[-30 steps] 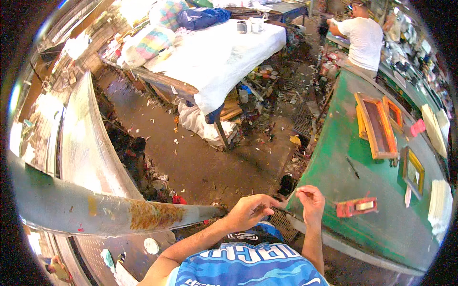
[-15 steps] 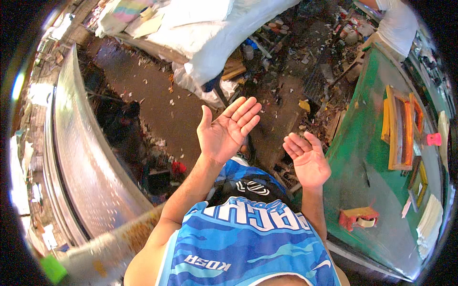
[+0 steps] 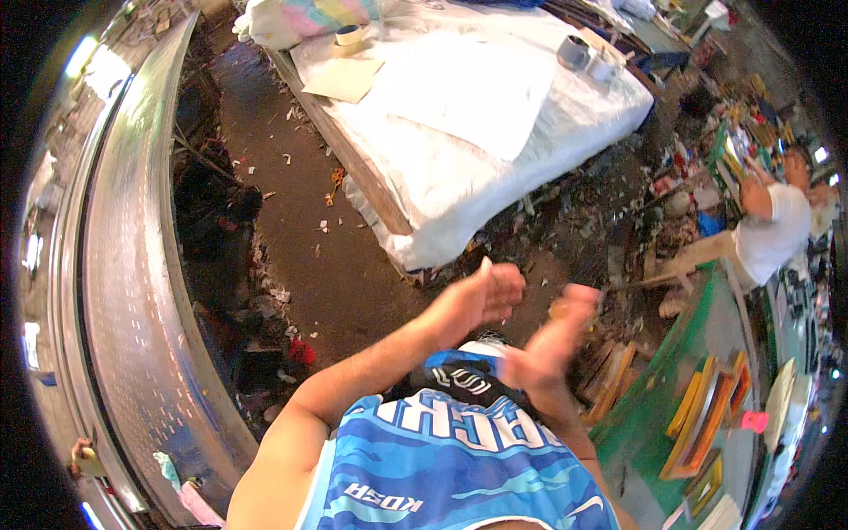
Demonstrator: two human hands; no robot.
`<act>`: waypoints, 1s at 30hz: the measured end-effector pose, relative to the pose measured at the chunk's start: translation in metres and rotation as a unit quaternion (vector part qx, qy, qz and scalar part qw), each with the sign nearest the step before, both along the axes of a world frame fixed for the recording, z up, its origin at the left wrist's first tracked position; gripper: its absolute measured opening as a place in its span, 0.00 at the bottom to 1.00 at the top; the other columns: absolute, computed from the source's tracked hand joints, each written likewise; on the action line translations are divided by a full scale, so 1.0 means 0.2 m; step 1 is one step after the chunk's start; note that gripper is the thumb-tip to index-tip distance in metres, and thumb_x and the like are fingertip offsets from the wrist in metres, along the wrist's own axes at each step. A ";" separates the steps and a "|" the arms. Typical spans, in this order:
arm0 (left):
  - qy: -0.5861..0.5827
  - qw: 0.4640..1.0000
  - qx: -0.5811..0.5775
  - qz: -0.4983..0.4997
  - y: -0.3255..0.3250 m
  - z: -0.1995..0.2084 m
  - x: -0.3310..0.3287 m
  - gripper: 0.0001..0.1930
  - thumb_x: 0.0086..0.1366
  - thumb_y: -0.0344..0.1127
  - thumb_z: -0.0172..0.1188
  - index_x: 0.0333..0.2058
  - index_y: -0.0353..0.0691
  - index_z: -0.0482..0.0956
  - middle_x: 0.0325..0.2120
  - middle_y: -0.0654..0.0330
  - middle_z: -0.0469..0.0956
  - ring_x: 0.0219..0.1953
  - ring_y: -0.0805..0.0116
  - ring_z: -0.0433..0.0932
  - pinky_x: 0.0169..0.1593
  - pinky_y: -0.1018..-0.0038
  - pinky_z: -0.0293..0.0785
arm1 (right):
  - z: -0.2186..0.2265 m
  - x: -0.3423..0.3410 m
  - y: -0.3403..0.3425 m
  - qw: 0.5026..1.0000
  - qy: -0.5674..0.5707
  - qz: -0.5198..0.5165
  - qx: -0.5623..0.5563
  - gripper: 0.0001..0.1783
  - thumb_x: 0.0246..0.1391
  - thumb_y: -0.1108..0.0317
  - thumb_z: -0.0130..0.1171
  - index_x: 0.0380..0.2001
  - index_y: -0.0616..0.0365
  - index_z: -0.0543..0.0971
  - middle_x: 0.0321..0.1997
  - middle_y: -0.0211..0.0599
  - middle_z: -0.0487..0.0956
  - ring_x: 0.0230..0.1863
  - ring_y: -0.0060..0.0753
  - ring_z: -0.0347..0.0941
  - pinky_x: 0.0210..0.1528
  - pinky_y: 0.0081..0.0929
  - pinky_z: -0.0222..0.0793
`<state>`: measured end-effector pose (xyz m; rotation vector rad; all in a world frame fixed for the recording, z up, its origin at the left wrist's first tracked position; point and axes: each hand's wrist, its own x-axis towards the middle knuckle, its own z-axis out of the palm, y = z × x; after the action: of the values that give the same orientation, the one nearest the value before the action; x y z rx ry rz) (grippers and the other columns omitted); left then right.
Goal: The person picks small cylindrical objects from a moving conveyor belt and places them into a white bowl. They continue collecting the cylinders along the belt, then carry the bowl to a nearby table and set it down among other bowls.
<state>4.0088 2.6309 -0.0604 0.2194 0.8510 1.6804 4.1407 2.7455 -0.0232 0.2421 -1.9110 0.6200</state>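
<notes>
My left hand [image 3: 491, 299] is in front of my body with its palm turned sideways, thumb apart and nothing held. To its right my right hand [image 3: 553, 343] is smeared by motion; its fingers look stretched out and I see nothing in them. The two hands are apart, above the brown, littered floor [image 3: 305, 274]. Beyond them stands a table covered with white sheeting [image 3: 442, 199]. On it lie a pale sheet of card [image 3: 344, 80], a roll of tape [image 3: 349, 36] and a grey roll [image 3: 574, 53].
A long metal table [image 3: 146, 256] runs along the left. On the right, a green table [image 3: 636, 424] bears orange and yellow wooden frames [image 3: 704, 415] and a pink object [image 3: 753, 420]. A person in a white shirt [image 3: 773, 231] is at the far right, beside piled scraps.
My view has swung up and rightward, showing more of the white table and the other person. My hands have turned from palms up to sideways and come closer together.
</notes>
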 end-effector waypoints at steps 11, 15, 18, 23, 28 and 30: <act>0.704 0.663 -0.032 0.253 0.29 0.32 -0.37 0.27 0.73 0.42 0.62 0.66 0.36 0.72 0.64 0.45 0.72 0.63 0.46 0.75 0.66 0.52 0.73 | -0.54 -0.60 0.44 0.575 -0.291 0.253 -0.721 0.48 0.76 0.32 0.37 0.79 0.62 0.52 0.77 0.58 0.65 0.72 0.55 0.68 0.74 0.49 0.64; 0.833 0.552 0.002 0.036 0.56 -0.11 -0.43 0.35 0.66 0.46 0.70 0.70 0.50 0.71 0.71 0.42 0.65 0.73 0.37 0.63 0.75 0.41 0.60 | -0.16 -0.97 0.82 0.407 -0.283 0.395 -0.773 0.31 0.77 0.43 0.49 0.59 0.62 0.79 0.58 0.51 0.83 0.56 0.39 0.80 0.64 0.40 0.74; 0.621 0.771 -0.112 -0.080 0.69 0.02 -0.59 0.34 0.70 0.41 0.69 0.70 0.41 0.67 0.68 0.41 0.66 0.70 0.39 0.68 0.71 0.51 0.69 | -0.11 -1.14 1.08 0.755 -0.276 0.217 -0.554 0.10 0.71 0.66 0.62 0.48 0.61 0.82 0.44 0.40 0.86 0.44 0.33 0.81 0.54 0.29 0.76; 0.469 0.821 -0.268 0.182 0.75 -0.19 -0.78 0.31 0.74 0.38 0.65 0.69 0.32 0.65 0.67 0.44 0.68 0.66 0.47 0.74 0.67 0.59 0.74 | -0.16 -1.44 1.79 0.768 -0.193 0.150 -0.592 0.07 0.71 0.67 0.63 0.40 0.59 0.82 0.36 0.32 0.83 0.38 0.24 0.77 0.49 0.25 0.73; -0.003 0.902 -0.152 0.404 0.94 -0.20 -0.93 0.35 0.76 0.39 0.62 0.72 0.30 0.56 0.70 0.43 0.65 0.69 0.52 0.72 0.71 0.58 0.70 | -0.38 -1.88 2.37 0.785 -0.278 0.074 -0.549 0.23 0.75 0.48 0.57 0.54 0.58 0.78 0.52 0.35 0.82 0.53 0.30 0.76 0.59 0.31 0.69; -0.046 0.896 -0.106 0.429 1.04 -0.18 -0.97 0.36 0.75 0.38 0.62 0.73 0.30 0.56 0.69 0.44 0.67 0.69 0.55 0.71 0.70 0.60 0.69 | -0.42 -2.03 2.46 0.754 -0.357 0.092 -0.543 0.29 0.74 0.44 0.57 0.60 0.60 0.74 0.59 0.37 0.79 0.59 0.31 0.75 0.63 0.32 0.67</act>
<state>3.8140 2.8394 -0.0972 -0.4566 1.1402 2.3563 3.7345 3.2377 -0.1062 -0.6650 -1.8512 2.0621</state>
